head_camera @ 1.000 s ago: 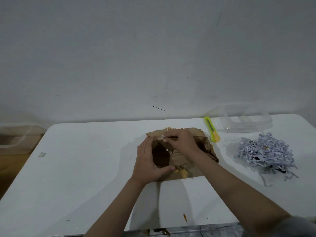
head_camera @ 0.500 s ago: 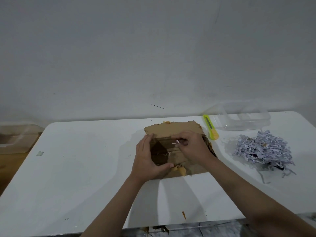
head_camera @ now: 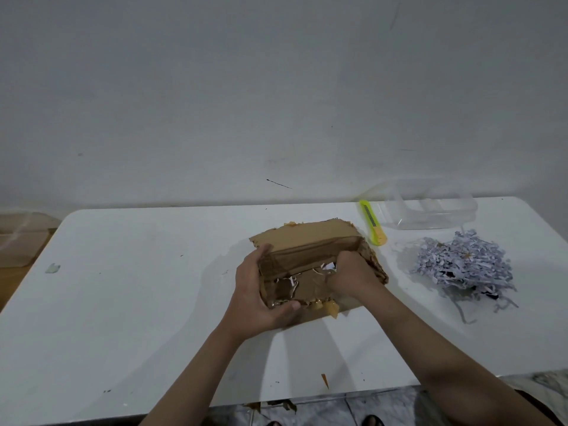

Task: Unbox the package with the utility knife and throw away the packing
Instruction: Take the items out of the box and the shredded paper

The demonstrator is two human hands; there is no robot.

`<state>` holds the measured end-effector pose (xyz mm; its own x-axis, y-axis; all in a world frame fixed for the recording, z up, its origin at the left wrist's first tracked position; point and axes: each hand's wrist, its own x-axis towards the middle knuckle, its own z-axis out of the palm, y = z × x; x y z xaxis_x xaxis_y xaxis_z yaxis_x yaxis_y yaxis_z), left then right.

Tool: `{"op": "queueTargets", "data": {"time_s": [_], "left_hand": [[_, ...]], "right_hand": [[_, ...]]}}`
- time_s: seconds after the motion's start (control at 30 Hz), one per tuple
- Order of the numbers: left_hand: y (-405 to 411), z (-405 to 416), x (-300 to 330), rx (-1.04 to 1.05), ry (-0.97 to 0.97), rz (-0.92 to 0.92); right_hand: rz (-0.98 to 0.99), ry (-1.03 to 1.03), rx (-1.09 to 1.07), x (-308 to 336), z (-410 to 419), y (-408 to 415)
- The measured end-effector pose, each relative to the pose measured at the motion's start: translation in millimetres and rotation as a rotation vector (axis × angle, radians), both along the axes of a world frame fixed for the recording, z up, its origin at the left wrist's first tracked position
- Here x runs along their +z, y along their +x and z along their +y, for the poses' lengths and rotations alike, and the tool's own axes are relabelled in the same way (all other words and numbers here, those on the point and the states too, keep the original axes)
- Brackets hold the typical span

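Package (head_camera: 310, 256) edges gripped, both hands.

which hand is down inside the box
The right hand: it reaches inside the cardboard box, while the left hand grips its outer left wall.

right hand (head_camera: 350, 273) dropped deeper into box (head_camera: 307, 253).

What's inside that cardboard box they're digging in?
Inside the cardboard box a few white paper shreds lie on the brown floor. The right hand reaches in and covers its right corner, so anything under it stays hidden.
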<state>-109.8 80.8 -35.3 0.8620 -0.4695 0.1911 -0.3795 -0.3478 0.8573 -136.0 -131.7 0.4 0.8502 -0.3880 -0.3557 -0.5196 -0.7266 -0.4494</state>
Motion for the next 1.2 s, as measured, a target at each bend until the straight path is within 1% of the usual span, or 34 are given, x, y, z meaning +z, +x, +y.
{"op": "queueTargets", "data": {"time_s": [0.13, 0.2, 0.33, 0.43, 0.5, 0.57, 0.7, 0.77, 0.83, 0.93, 1.0, 1.07, 1.13, 1.2], "left_hand": [[-2.9, 2.5, -0.9, -0.006, -0.009, 0.015], [-3.4, 3.0, -2.1, -0.005, -0.007, 0.027], [-2.8, 4.0, -4.0, -0.006, 0.004, 0.033], [-2.4, 4.7, -4.9, -0.012, 0.015, 0.022], [-2.6, 6.1, -6.1, -0.019, 0.048, -0.002], [-3.3, 7.6, -7.4, -0.024, 0.116, -0.066], [-6.8, 11.0, -2.4, 0.038, 0.159, -0.145], [-8.6, 13.0, 3.0, 0.093, 0.191, -0.252], [-10.4, 14.5, 9.2, 0.128, 0.228, -0.366], [-13.9, 13.1, 16.1, 0.107, 0.245, -0.483], [-17.2, 8.9, 17.9, 0.053, 0.238, -0.499], [-18.9, 3.1, 18.0, 0.014, 0.229, -0.477], [-17.0, -3.4, 18.1, -0.013, 0.204, -0.434], [-13.6, -9.5, 16.7, -0.057, 0.124, -0.381]], "right_hand": [[0.045, -0.031, 0.019, -5.1, 18.3, 4.5], [0.028, -0.045, 0.033, -5.4, 29.1, 6.8], [0.005, -0.003, 0.001, -9.6, 45.5, 12.5], [-0.036, -0.021, -0.01, -13.7, 53.3, 13.9], [-0.08, -0.02, -0.036, -16.0, 55.5, 15.5], [-0.105, -0.012, -0.038, -17.6, 55.2, 18.6], [-0.129, 0.019, -0.002, -17.4, 46.8, 24.2], [-0.123, 0.058, 0.04, -16.9, 38.8, 26.8], [-0.099, 0.068, 0.131, -15.9, 28.7, 30.1], [-0.073, -0.02, 0.349, -12.1, 13.3, 36.9], [-0.065, -0.111, 0.468, -6.5, 6.8, 41.2], [-0.057, -0.19, 0.539, -1.0, 4.6, 43.7], [-0.048, -0.272, 0.588, 1.9, 6.6, 42.9], [-0.048, -0.329, 0.598, 0.3, 9.6, 39.1]]}}
